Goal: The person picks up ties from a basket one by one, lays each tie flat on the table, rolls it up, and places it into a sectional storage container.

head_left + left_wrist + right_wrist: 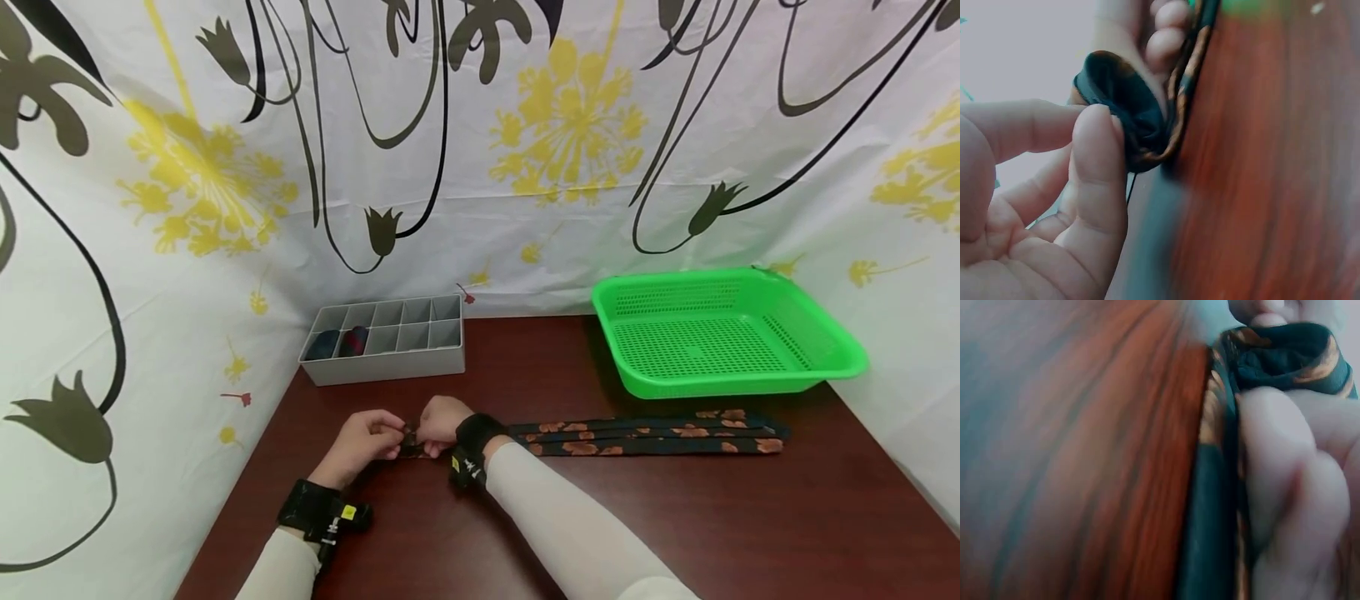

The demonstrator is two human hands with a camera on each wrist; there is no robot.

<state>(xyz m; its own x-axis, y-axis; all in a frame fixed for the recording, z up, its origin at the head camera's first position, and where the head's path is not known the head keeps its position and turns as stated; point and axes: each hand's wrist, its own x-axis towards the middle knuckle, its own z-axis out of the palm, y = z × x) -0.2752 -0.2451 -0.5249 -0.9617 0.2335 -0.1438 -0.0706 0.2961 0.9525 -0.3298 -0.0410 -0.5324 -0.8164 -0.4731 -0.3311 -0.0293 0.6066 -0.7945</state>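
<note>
A dark green necktie [645, 446] with orange flowers lies folded lengthwise along the table, its left end turned up into a small roll [1124, 94]. My left hand [366, 440] pinches the rim of that roll between thumb and forefinger. Just to its right, my right hand [444, 421] grips the necktie beside the roll, fingers curled down at the fabric. In the right wrist view the coiled end [1291, 362] stands on edge at the fingertips, with the flat strips running back along the tabletop. Both hands hide much of the roll in the head view.
Behind the hands stands a grey divided box [390, 367], with dark rolled pieces [324, 344] in two front-left compartments. A green perforated basket [720, 387] sits at the back right of the brown table [675, 517]. Patterned cloth [480, 167] hangs behind.
</note>
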